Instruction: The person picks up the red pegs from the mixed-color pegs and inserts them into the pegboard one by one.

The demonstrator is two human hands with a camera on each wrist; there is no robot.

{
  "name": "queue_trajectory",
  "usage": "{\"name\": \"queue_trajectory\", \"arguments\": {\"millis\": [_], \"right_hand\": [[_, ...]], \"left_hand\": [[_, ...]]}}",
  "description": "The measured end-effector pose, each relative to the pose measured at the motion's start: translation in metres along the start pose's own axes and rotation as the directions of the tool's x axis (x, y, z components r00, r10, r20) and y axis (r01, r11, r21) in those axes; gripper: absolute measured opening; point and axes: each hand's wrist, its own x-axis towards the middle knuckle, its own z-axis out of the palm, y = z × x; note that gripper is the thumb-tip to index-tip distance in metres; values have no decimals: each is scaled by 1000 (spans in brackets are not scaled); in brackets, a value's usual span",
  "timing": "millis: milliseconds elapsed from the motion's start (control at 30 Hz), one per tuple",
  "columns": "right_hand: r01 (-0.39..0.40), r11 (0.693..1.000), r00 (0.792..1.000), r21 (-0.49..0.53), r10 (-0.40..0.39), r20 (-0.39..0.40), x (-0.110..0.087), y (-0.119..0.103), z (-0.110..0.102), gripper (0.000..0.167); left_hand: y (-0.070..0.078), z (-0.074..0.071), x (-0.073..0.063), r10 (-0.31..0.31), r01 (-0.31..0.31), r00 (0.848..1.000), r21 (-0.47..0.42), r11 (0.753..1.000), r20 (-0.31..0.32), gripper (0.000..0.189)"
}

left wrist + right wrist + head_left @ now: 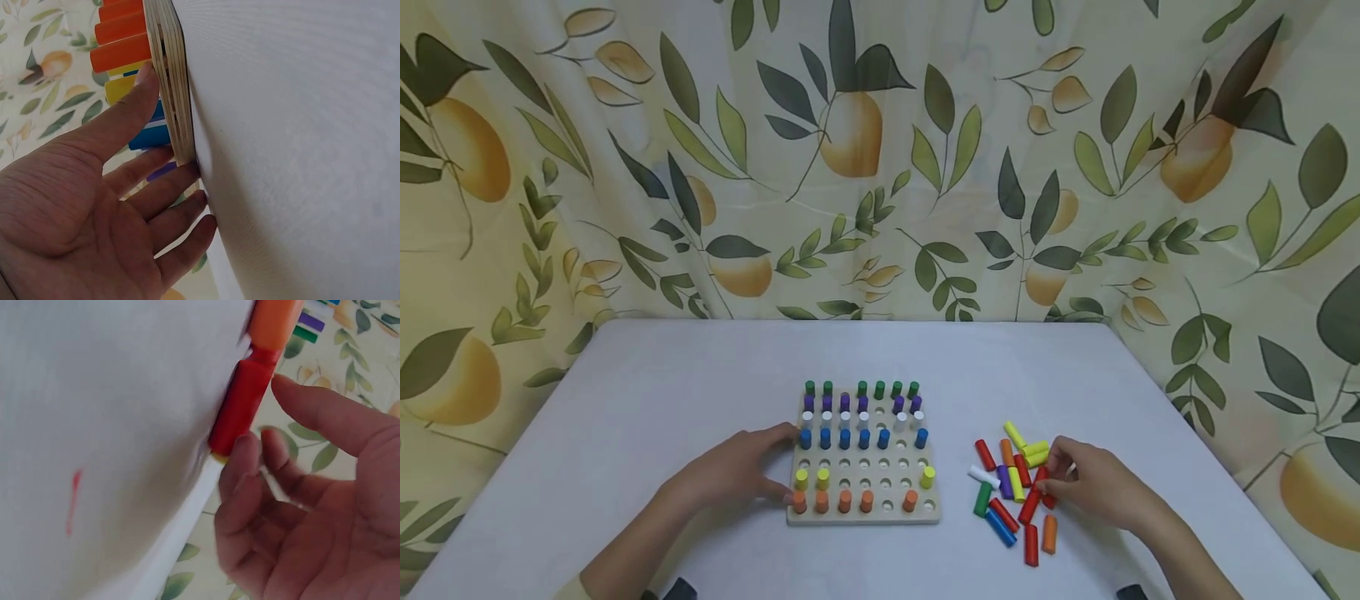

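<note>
A pale wooden pegboard (901, 517) stands on the table, with rows of green, purple, white, blue, yellow and orange pegs upright in it. My left hand (737, 467) is at the board's left side, its thumb by the front corner near an orange peg (122, 53) and its fingers spread along the edge. Over the loose pegs to the right is my right hand (1097, 483), fingers bent. In the right wrist view, its fingertips are right at the lower end of a red peg (240, 406), the thumb apart from it.
Loose pegs lie in a pile right of the board, among them a blue peg (1000, 527), a green peg (982, 499), a white peg (983, 477) and several red ones. Bare holes show in the board's fifth row. A fruit-patterned curtain (880, 208) hangs behind the white table (700, 375).
</note>
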Motion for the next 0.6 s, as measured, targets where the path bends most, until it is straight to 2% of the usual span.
{"name": "queue_trajectory", "arguments": {"millis": [200,600], "right_hand": [[-29,1000,1000,0,29,0,2,-1,3,35],[-76,997,996,-25,77,45,9,-8,4,29]], "left_hand": [[2,0,1,2,-2,1000,12,1000,0,80],[4,-1,0,-21,21,1000,16,1000,8,78]]}}
